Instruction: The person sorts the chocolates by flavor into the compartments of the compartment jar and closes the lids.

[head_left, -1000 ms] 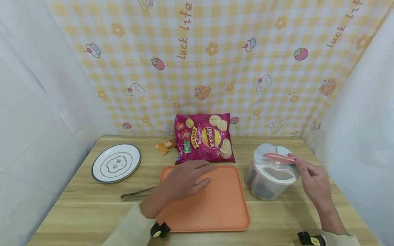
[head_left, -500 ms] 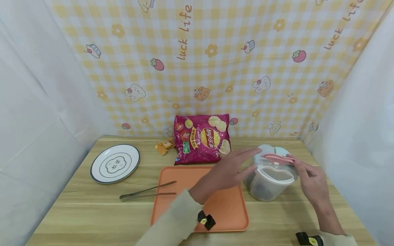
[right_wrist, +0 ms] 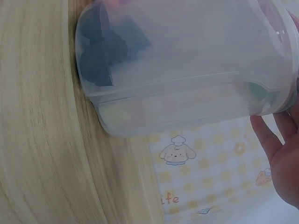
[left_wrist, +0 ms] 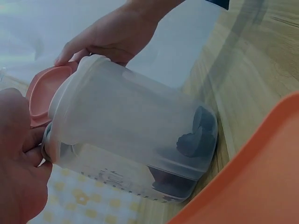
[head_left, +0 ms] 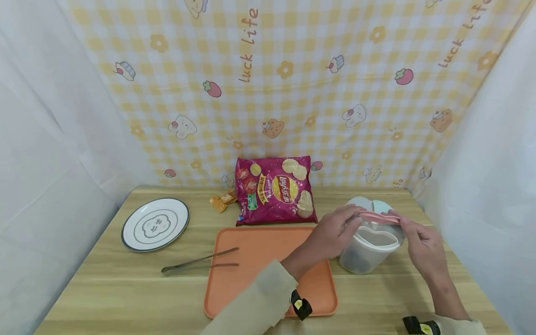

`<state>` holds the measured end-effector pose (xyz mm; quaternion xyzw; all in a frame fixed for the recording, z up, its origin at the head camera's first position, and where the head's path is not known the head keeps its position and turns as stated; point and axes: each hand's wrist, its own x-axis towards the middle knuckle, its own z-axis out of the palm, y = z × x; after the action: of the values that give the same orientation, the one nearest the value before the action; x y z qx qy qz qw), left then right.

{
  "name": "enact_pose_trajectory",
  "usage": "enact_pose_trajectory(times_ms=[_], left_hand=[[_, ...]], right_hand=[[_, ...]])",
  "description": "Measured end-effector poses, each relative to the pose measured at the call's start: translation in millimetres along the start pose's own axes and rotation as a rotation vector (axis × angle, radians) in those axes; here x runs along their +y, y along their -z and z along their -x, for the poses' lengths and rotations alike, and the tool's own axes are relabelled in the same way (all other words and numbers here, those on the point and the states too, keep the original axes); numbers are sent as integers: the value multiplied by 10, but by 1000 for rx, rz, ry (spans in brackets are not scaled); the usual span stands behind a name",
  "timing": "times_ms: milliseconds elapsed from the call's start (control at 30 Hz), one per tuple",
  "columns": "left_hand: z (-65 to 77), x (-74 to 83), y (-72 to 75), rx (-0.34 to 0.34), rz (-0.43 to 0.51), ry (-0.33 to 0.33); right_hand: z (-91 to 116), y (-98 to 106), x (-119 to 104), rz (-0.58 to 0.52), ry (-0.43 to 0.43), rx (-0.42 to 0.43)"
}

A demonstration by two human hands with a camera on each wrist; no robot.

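A translucent storage container (head_left: 364, 253) stands on the table at the right, its pink flip lid (head_left: 378, 217) raised and a compartment's opening uncovered. Dark pieces (left_wrist: 198, 133) lie at the bottom inside. My left hand (head_left: 335, 232) grips the left end of the lid area; in the left wrist view, its fingers curl at the container's rim. On the opposite side, my right hand (head_left: 425, 244) holds the right end of the pink lid between thumb and fingers. The right wrist view shows its fingers (right_wrist: 268, 140) under the rim, beside a pale green lid section.
An orange tray (head_left: 251, 298) lies left of the container, with metal tongs (head_left: 197, 263) reaching over its left edge. Behind it is a purple chip bag (head_left: 272, 190), beside small orange wrapped packets (head_left: 222, 201). A white plate (head_left: 155, 224) sits at the far left.
My left hand has moved right from over the orange tray to the container and taken hold at the lid's left end. My right hand has stayed on the lid.
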<state>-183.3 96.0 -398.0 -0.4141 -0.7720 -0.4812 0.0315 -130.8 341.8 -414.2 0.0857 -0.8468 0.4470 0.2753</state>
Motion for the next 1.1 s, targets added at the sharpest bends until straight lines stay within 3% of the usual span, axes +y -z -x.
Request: enact_pose_trajectory(times_ms=[267, 633, 867, 1100], left_hand=[[2, -15, -53, 56, -43, 26], [33, -15, -85, 73, 8, 108], [29, -79, -84, 107, -4, 28], [41, -157, -61, 55, -13, -72]], right_hand=[[-4, 21, 1, -6, 14, -38], [-23, 71, 27, -74, 73, -154], [-4, 92, 80, -141, 159, -229], [16, 107, 141, -113, 248, -242]])
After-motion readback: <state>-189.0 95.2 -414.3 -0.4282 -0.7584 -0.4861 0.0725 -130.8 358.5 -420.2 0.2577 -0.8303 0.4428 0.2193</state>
